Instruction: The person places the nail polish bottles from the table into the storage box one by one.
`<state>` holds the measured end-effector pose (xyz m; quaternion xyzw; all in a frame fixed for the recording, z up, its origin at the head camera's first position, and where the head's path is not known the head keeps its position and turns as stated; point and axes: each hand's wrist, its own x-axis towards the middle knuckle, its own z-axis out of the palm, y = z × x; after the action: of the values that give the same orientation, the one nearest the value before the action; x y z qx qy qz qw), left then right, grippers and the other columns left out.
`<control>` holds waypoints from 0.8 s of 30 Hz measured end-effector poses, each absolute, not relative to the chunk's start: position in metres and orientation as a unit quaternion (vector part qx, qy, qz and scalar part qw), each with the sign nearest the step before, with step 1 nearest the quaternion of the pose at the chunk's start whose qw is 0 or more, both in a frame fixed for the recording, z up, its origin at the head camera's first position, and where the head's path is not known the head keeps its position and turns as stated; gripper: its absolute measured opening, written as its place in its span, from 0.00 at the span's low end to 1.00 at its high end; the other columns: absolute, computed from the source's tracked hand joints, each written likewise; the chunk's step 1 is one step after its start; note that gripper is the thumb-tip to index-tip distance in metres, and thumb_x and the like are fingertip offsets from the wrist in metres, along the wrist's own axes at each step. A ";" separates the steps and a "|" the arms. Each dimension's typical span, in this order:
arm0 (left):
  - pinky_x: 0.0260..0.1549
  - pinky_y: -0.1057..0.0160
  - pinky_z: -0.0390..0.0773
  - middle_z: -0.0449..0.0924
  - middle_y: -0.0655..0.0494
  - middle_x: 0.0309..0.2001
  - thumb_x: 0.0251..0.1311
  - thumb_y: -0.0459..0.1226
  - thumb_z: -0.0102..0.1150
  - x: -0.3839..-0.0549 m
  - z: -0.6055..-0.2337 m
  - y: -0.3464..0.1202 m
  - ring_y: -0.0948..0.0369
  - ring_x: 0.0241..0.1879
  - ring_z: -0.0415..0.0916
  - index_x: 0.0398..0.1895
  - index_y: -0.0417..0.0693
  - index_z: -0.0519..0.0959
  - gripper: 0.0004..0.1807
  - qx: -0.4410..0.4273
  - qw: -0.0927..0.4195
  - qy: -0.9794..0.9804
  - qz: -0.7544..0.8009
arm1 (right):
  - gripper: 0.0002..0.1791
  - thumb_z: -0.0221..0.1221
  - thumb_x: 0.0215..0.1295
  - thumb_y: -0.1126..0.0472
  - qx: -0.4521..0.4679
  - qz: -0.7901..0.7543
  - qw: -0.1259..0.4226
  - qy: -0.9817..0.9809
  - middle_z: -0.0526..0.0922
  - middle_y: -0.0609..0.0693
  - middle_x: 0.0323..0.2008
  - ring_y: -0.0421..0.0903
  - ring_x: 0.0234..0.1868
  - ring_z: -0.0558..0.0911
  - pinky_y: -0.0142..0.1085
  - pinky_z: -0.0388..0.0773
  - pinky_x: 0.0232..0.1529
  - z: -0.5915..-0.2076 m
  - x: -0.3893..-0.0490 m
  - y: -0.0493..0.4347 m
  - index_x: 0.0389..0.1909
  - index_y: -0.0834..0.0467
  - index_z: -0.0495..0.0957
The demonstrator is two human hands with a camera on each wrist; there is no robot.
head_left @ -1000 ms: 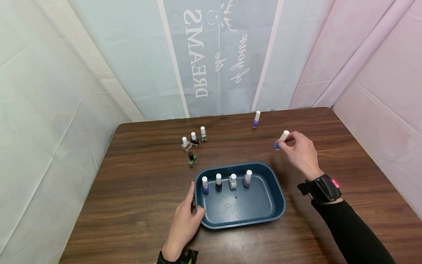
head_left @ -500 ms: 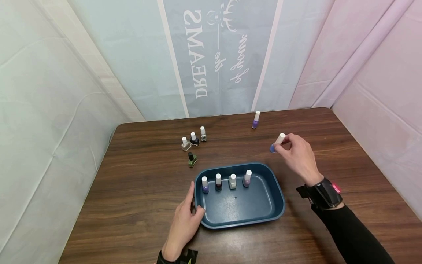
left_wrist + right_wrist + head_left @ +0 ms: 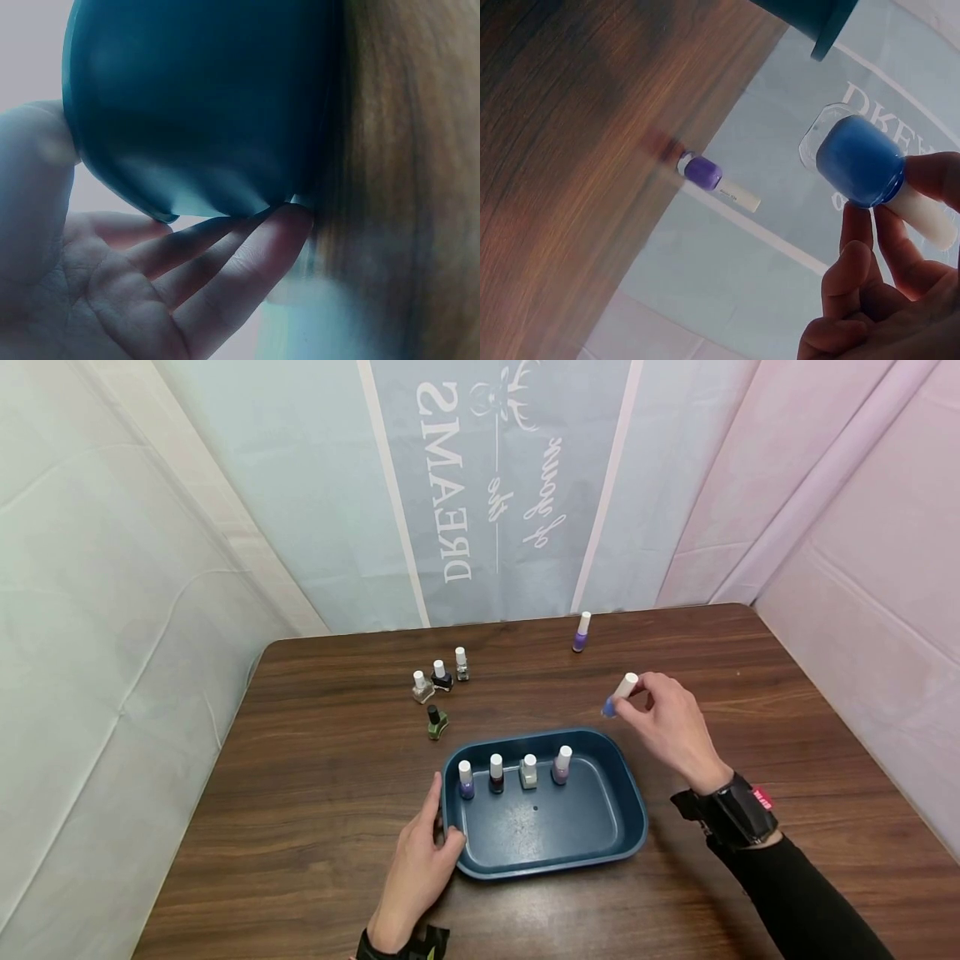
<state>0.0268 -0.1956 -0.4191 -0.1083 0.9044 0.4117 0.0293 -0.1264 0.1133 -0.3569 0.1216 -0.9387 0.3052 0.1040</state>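
Note:
My right hand [image 3: 671,722] pinches a blue nail polish bottle [image 3: 859,161] with a white cap, held tilted above the table beyond the tray's far right corner. Thumb and fingertips meet around the cap and neck in the right wrist view. At the left end of the dark blue tray [image 3: 543,865], my left hand [image 3: 420,868] grips it, thumb at the rim and fingers along the outer wall [image 3: 195,90]. Inside the tray a row of bottles stands along the far side: purple [image 3: 467,785], dark red [image 3: 497,777], whitish [image 3: 528,774] and mauve [image 3: 561,768].
A purple nail polish bottle [image 3: 581,633] stands near the table's back edge. Left of centre are a clear bottle [image 3: 423,690], a black one [image 3: 442,678], another clear one [image 3: 461,666] and a green one [image 3: 437,724]. Fabric walls surround the wooden table [image 3: 300,793].
My right hand has carried the blue nail polish bottle left and nearer, towards the tray's far right corner. The left hand and tray have stayed in place.

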 end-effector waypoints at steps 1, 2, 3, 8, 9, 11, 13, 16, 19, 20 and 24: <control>0.39 0.63 0.70 0.72 0.50 0.64 0.53 0.36 0.53 0.027 -0.419 -0.196 0.62 0.37 0.70 0.76 0.54 0.53 0.43 -0.108 0.030 0.904 0.413 | 0.13 0.59 0.63 0.57 0.124 0.305 0.104 -0.938 0.75 0.56 0.29 0.49 0.29 0.68 0.37 0.62 0.28 -0.357 -0.126 0.113 0.40 0.63 0.77; 0.39 0.63 0.70 0.72 0.49 0.64 0.53 0.36 0.53 0.027 -0.419 -0.196 0.62 0.38 0.70 0.76 0.54 0.53 0.43 -0.108 0.031 0.904 0.413 | 0.12 0.59 0.63 0.57 0.128 0.307 0.103 -0.937 0.75 0.56 0.29 0.49 0.29 0.68 0.37 0.62 0.28 -0.357 -0.125 0.113 0.39 0.63 0.77; 0.39 0.63 0.70 0.72 0.49 0.64 0.54 0.36 0.53 0.027 -0.419 -0.196 0.62 0.38 0.70 0.76 0.54 0.53 0.43 -0.108 0.031 0.904 0.413 | 0.12 0.60 0.63 0.57 0.131 0.309 0.103 -0.936 0.75 0.56 0.29 0.48 0.29 0.68 0.37 0.62 0.28 -0.358 -0.125 0.112 0.39 0.62 0.77; 0.41 0.62 0.71 0.71 0.49 0.65 0.54 0.37 0.53 0.027 -0.420 -0.196 0.62 0.41 0.71 0.76 0.54 0.53 0.43 -0.108 0.031 0.903 0.415 | 0.10 0.60 0.62 0.58 0.153 0.314 0.106 -0.931 0.76 0.54 0.29 0.47 0.30 0.67 0.37 0.62 0.30 -0.359 -0.122 0.111 0.39 0.61 0.77; 0.40 0.62 0.71 0.72 0.49 0.64 0.54 0.37 0.53 0.027 -0.420 -0.196 0.62 0.40 0.71 0.76 0.54 0.53 0.43 -0.108 0.032 0.902 0.416 | 0.10 0.60 0.62 0.59 0.157 0.314 0.107 -0.930 0.76 0.54 0.29 0.47 0.31 0.67 0.37 0.62 0.30 -0.359 -0.122 0.111 0.38 0.61 0.77; 0.40 0.63 0.71 0.72 0.49 0.64 0.54 0.37 0.53 0.027 -0.419 -0.196 0.62 0.39 0.70 0.76 0.54 0.53 0.43 -0.109 0.034 0.902 0.416 | 0.10 0.60 0.63 0.58 0.162 0.314 0.107 -0.929 0.76 0.54 0.30 0.47 0.31 0.68 0.37 0.62 0.31 -0.359 -0.121 0.110 0.38 0.61 0.77; 0.39 0.63 0.70 0.72 0.49 0.63 0.54 0.37 0.53 0.026 -0.419 -0.196 0.62 0.37 0.70 0.76 0.54 0.52 0.43 -0.110 0.036 0.901 0.417 | 0.10 0.60 0.63 0.59 0.168 0.312 0.108 -0.929 0.78 0.55 0.31 0.48 0.32 0.69 0.38 0.64 0.32 -0.360 -0.120 0.110 0.39 0.61 0.77; 0.39 0.63 0.70 0.72 0.48 0.63 0.54 0.37 0.53 0.027 -0.419 -0.196 0.62 0.38 0.70 0.76 0.55 0.52 0.43 -0.110 0.036 0.902 0.416 | 0.09 0.60 0.62 0.59 0.174 0.313 0.109 -0.928 0.77 0.54 0.31 0.47 0.33 0.69 0.37 0.64 0.32 -0.359 -0.118 0.110 0.38 0.61 0.77; 0.39 0.63 0.70 0.72 0.49 0.63 0.54 0.37 0.53 0.027 -0.418 -0.196 0.62 0.39 0.70 0.76 0.55 0.52 0.43 -0.108 0.032 0.903 0.415 | 0.07 0.61 0.60 0.60 0.185 0.311 0.117 -0.925 0.74 0.52 0.29 0.46 0.32 0.69 0.36 0.63 0.32 -0.359 -0.117 0.110 0.37 0.59 0.77; 0.40 0.63 0.70 0.72 0.48 0.63 0.54 0.37 0.53 0.027 -0.419 -0.196 0.61 0.40 0.71 0.76 0.54 0.53 0.43 -0.107 0.030 0.903 0.414 | 0.06 0.61 0.60 0.61 0.189 0.310 0.121 -0.924 0.73 0.51 0.28 0.46 0.32 0.68 0.35 0.63 0.31 -0.360 -0.117 0.110 0.36 0.59 0.77; 0.42 0.62 0.72 0.71 0.48 0.64 0.54 0.37 0.53 0.027 -0.419 -0.195 0.61 0.41 0.71 0.76 0.54 0.53 0.43 -0.107 0.030 0.902 0.416 | 0.05 0.62 0.57 0.63 0.207 0.311 0.129 -0.919 0.71 0.50 0.27 0.45 0.32 0.68 0.35 0.62 0.32 -0.361 -0.115 0.111 0.34 0.57 0.77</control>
<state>0.0272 -0.1953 -0.4187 -0.1072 0.9025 0.4161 0.0300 -0.1154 0.1106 -0.3614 0.2072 -0.9187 0.3107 0.1288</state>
